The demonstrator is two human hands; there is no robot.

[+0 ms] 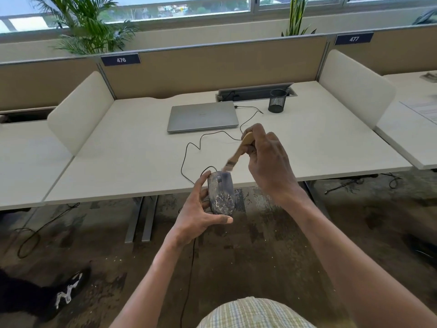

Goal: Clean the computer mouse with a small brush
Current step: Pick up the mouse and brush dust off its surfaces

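We have the computer mouse (221, 196) lifted off the table (132, 147), held out past its near edge over the floor, with its button end pointing away from us. The left hand (197, 215) holds it, the thumb pressed under its near end and the fingers (201, 183) curled along its left side. Its dark shell is mottled with pale dust or residue across most of the back and the left button, while the right button near the front looks darker and cleaner. Its cable (189, 150) runs from the front end and loops back across the table.

The small brush (236, 153) is in the right hand (267, 159), whose fingers are wrapped round the wooden handle; the bristles, blurred, sit at or just above the front right of the mouse, and we cannot tell whether they touch it. We judge that we are mid-brushing, working the button end, with most of the shell not yet done. Next we would draw the bristles toward the dusty back and the left button, tilting the mouse so the loosened dust falls to the floor rather than onto the table.

Farther off on the table lie a closed laptop (203, 116) and a black mesh pen cup (277, 101).
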